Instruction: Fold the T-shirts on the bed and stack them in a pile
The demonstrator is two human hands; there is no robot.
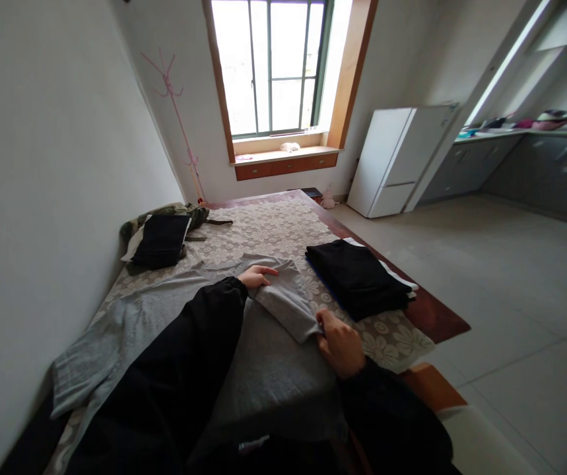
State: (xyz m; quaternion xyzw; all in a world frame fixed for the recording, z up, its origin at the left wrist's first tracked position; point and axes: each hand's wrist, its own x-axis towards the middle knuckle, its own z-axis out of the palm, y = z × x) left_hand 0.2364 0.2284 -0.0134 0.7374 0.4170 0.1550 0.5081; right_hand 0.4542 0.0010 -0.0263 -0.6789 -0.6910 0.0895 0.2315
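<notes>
A grey T-shirt [273, 369] is spread over the table, which has a floral cloth [263, 224]. Its right sleeve lies folded inward over the body of the shirt. My left hand [258, 276] rests on the fabric near the shoulder of that sleeve, fingers apart. At the sleeve's lower end, my right hand [341, 344] pinches the edge of the grey cloth between thumb and fingers. Just beyond my right hand sits a stack of folded black and white clothes [360, 277].
A folded black garment [162, 241] lies on a camouflage item [197, 214] at the table's back left, by the wall. A chair [434, 386] stands at the near right corner. Farther off are a pink coat stand [179, 119], a window and a white fridge [397, 161].
</notes>
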